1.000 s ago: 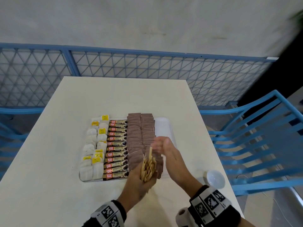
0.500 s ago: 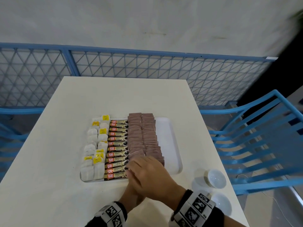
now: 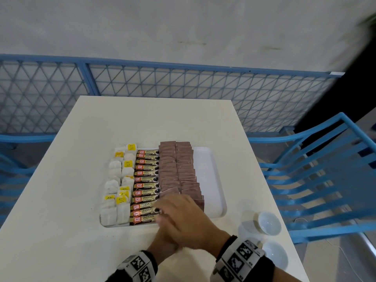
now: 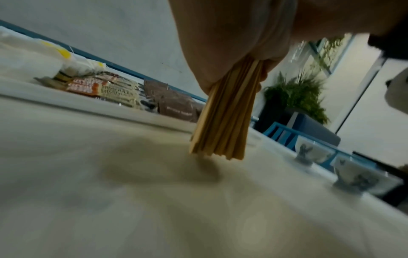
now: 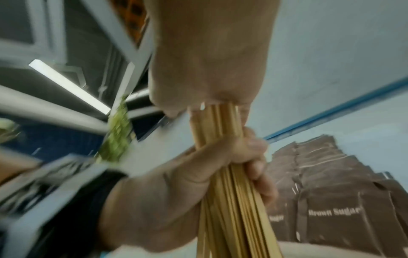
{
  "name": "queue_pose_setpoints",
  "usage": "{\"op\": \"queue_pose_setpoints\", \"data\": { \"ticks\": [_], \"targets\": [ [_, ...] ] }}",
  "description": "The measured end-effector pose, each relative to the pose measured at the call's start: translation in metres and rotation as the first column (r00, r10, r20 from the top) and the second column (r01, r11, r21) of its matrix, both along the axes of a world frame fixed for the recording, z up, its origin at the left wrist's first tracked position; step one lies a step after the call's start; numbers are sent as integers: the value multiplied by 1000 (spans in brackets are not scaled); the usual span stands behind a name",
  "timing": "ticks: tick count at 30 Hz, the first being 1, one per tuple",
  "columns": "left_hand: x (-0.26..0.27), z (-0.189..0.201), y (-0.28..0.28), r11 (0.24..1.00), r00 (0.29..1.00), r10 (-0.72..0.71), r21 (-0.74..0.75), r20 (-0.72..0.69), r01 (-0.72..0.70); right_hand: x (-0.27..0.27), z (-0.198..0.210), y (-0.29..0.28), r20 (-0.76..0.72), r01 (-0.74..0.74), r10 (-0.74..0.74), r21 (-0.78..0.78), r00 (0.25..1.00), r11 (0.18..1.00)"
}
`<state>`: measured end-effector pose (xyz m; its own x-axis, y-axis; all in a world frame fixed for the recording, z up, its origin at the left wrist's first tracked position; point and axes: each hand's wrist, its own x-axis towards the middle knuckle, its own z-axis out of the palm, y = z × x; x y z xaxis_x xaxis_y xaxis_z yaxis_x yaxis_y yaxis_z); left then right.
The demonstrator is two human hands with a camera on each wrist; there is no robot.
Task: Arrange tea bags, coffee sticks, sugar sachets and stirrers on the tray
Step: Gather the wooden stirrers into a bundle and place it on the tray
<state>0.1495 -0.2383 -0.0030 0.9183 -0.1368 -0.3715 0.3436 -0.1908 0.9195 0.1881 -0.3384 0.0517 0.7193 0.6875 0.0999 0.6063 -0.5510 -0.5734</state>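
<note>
A white tray (image 3: pixel 211 180) holds rows of tea bags (image 3: pixel 117 188), coffee sticks (image 3: pixel 145 186) and brown sugar sachets (image 3: pixel 177 169); its right strip is bare. My left hand (image 5: pixel 176 200) grips a bundle of wooden stirrers (image 4: pixel 223 122) upright, with their lower ends at the table just before the tray's near edge. My right hand (image 3: pixel 183 216) lies over the left hand (image 3: pixel 162 241), and its palm (image 5: pixel 209 61) presses on the stirrers' (image 5: pixel 232 209) top ends. From the head view the bundle is hidden under the right hand.
Two small white cups (image 3: pixel 267 222) (image 3: pixel 274 255) stand at the table's near right corner. A blue slatted chair (image 3: pixel 325 180) is beside the table's (image 3: pixel 142 123) right edge. A blue mesh railing (image 3: pixel 183 84) runs behind the far edge.
The left hand has lowered the stirrer bundle from above the tray to the table in front of it. The right hand has moved from beside the bundle to on top of it.
</note>
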Motion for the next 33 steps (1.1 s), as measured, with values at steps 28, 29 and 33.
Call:
{"op": "queue_pose_setpoints", "data": {
  "ticks": [28, 29, 33],
  "targets": [
    [72, 76, 7, 935, 847, 347, -74, 403, -348, 19, 18, -9, -903, 454, 122, 320, 413, 831],
    [74, 74, 8, 938, 833, 331, -60, 444, -341, 18, 18, -9, -905, 453, 121, 316, 408, 833],
    [76, 67, 6, 936, 826, 221, 125, 519, -329, 20, 18, -6, -912, 472, 154, 335, 381, 815]
  ]
}}
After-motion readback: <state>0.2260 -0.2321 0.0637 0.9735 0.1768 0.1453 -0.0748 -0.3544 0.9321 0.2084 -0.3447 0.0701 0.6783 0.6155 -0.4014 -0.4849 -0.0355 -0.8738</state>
